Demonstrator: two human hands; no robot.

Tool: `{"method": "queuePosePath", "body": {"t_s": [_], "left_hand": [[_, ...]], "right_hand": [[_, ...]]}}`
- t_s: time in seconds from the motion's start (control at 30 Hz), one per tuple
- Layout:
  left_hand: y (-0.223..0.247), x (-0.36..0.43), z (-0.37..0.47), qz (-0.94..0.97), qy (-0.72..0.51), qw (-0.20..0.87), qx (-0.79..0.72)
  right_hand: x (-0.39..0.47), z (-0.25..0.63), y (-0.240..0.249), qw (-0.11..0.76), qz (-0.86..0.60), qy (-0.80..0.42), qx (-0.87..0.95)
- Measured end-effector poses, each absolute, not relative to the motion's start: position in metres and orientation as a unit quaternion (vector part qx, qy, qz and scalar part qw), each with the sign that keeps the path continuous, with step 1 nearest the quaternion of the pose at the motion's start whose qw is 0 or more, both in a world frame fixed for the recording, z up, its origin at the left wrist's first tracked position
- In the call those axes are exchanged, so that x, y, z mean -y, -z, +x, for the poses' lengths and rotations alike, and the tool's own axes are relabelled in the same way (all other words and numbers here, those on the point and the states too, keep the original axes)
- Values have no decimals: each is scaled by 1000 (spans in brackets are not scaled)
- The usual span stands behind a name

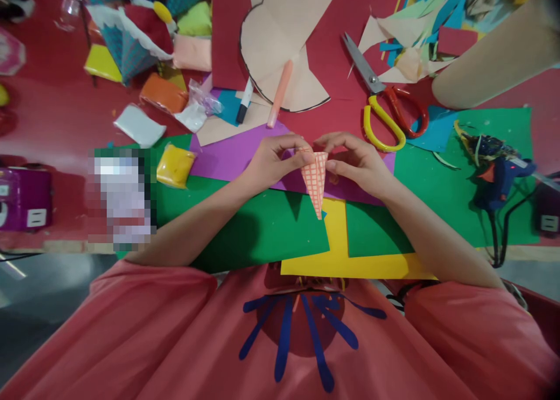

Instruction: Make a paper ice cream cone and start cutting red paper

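A small paper cone with an orange grid pattern hangs point down in front of me. My left hand pinches its upper left rim between thumb and fingers. At the cone's right edge, the thumb and fingers of my right hand are closed on the rim; the exact contact is partly hidden. Below the hands lie purple paper and green paper. An orange marker rests just beyond my left hand, over a cut beige paper shape. Scissors with yellow and red handles lie beyond my right hand.
Blue glue gun with its cord at the right. Beige paper roll and paper scraps at the upper right. Clay packets and a larger decorated cone at the upper left. A blurred-out phone-like object lies left.
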State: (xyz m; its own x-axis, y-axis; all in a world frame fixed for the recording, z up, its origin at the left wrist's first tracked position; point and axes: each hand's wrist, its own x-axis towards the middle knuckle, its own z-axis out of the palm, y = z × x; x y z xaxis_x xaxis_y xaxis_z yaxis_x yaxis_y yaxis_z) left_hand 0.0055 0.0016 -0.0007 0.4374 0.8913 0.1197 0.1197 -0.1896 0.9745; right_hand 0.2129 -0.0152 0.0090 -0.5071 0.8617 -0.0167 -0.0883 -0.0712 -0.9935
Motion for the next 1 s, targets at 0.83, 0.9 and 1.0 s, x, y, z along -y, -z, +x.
{"method": "queuePosePath", "body": {"t_s": [0.83, 0.9, 1.0], "left_hand": [[1, -7, 0, 692, -393, 490, -355], [2, -10, -2, 690, -427, 482, -330], [3, -11, -4, 710, -447, 440, -320]], "right_hand": [[9, 216, -12, 376, -359, -679, 519], [7, 218, -10, 395, -369, -666, 513], [4, 221, -10, 432, -372, -659, 491]]}}
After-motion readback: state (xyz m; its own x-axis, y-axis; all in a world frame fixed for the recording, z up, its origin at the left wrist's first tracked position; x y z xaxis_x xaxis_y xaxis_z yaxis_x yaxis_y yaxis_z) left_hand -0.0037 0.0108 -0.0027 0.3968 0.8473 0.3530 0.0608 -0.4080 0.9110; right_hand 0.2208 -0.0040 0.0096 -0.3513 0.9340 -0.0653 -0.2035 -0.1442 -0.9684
